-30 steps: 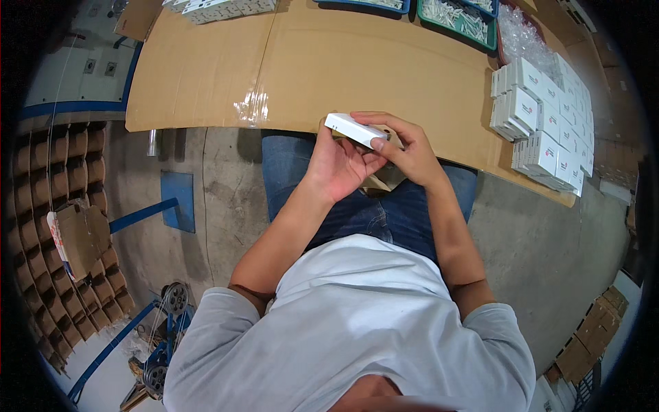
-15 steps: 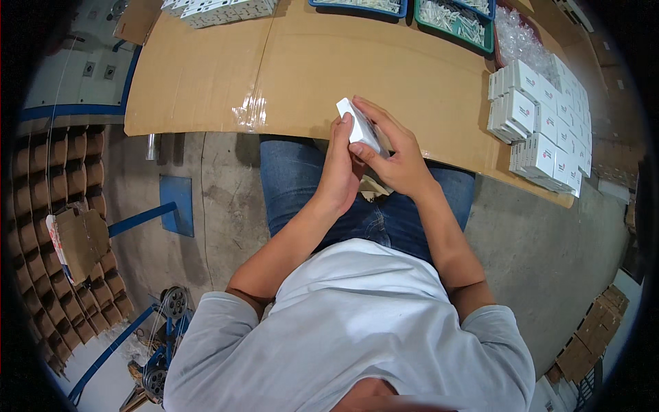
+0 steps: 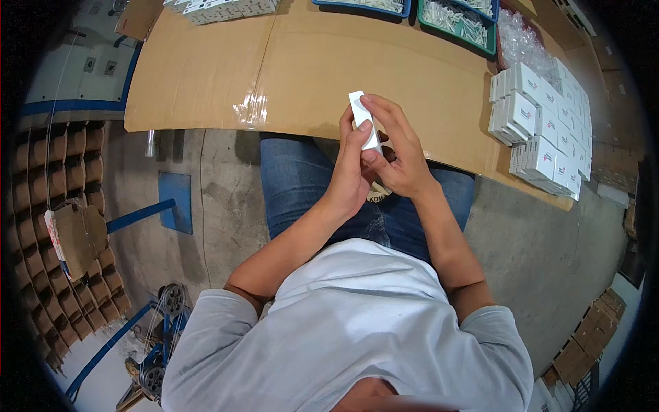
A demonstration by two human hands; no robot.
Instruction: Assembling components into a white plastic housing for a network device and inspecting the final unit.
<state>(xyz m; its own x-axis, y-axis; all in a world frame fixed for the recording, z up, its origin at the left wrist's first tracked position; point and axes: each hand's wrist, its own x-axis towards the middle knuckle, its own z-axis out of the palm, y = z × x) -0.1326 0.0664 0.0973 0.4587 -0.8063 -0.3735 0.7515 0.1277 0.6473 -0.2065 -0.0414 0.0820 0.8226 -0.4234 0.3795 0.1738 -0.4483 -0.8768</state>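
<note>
A small white box [image 3: 364, 121] is held between my two hands, just over the near edge of the cardboard-covered table. It stands tilted, with one narrow side facing up. My left hand [image 3: 350, 168] wraps its left side, the thumb pressed on the upward side. Around the right side and far end curl the fingers of my right hand [image 3: 401, 154], its thumb near the close end. The underside of the box is hidden by my hands.
Stacked white boxes [image 3: 542, 127] fill the table's right side. At the far side stand a green tray [image 3: 456, 33] and a blue tray [image 3: 364, 9] of small white pieces, beside clear plastic packaging [image 3: 518, 41]. More boxes [image 3: 230, 9] lie far left on the cardboard sheet [image 3: 199, 75].
The white box has turned in my hands, so a narrow side now faces up and it points more directly away from me. My left thumb has shifted onto that side.
</note>
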